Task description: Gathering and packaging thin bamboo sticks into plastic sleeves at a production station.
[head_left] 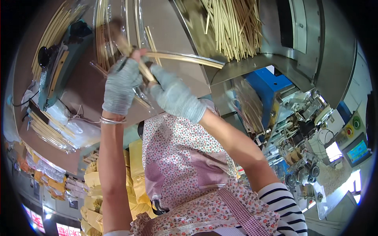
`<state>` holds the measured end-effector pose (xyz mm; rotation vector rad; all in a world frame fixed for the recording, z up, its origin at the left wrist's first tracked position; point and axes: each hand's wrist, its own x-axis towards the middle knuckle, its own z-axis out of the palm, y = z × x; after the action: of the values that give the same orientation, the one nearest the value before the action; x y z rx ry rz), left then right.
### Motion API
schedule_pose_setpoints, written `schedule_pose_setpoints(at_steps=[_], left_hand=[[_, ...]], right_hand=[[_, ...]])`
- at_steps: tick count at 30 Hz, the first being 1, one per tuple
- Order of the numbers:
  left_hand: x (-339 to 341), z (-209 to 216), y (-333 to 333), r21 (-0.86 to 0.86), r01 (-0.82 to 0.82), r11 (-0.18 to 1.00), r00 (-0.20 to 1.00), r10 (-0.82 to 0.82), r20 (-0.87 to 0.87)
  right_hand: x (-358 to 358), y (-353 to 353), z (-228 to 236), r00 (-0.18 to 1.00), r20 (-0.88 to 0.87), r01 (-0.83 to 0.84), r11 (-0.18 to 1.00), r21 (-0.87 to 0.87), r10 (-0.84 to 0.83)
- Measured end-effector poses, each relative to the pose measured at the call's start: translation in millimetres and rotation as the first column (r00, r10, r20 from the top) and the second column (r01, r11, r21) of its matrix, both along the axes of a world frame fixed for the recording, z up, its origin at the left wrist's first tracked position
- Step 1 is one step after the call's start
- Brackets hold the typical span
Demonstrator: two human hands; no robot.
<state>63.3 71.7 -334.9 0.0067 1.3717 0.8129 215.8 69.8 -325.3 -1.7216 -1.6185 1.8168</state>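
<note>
My left hand [123, 86], in a grey knit glove with bare fingertips, is closed at the upper end of a short bundle of wooden chopsticks [146, 71]. My right hand [175, 94], gloved likewise, grips the lower end of that bundle. Motion blurs the bundle's upper part. Just beyond the right hand, chopsticks in a clear sleeve [189, 59] lie across the table toward the metal tray. More sleeved chopsticks [103, 43] run away from me behind the left hand, and another sleeve end [143, 100] shows between my wrists.
A metal tray [271, 59] at the far right holds a heap of loose chopsticks [232, 31]. A machine [299, 133] with a control screen [357, 151] stands at the right. On the brown table [173, 31], a sealer-like device [57, 74] and wrapped bundles [51, 131] sit left. Yellow sacks [136, 169] are below.
</note>
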Motion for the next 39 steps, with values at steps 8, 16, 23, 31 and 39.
schedule_pose_setpoints(at_steps=[8,16,23,31,39], left_hand=[[-19.8,-28.1,-8.2,-0.002,-0.047,0.999,0.966,0.045,-0.255],[4.5,-55.1,-4.4,-0.038,0.463,0.885,0.546,-0.319,-0.775],[-8.4,-5.8,17.9,0.153,0.715,0.682,0.38,-0.196,-0.904],[-58.8,46.2,-15.1,0.131,0.179,0.975,0.952,-0.138,-0.272],[22.9,65.4,-61.2,0.253,0.781,0.57,0.59,-0.543,-0.597]], right_hand=[[79.1,7.5,-30.7,0.748,0.151,0.635,0.763,0.122,-0.646],[74.0,6.9,-69.9,0.693,-0.005,0.714,0.687,-0.133,-0.721],[84.1,53.3,16.5,0.804,-0.121,0.562,0.811,-0.161,-0.582],[110.5,125.0,53.7,0.913,-0.024,0.404,0.895,0.19,-0.407],[83.6,125.8,63.4,0.952,-0.1,0.283,0.956,-0.078,-0.29]])
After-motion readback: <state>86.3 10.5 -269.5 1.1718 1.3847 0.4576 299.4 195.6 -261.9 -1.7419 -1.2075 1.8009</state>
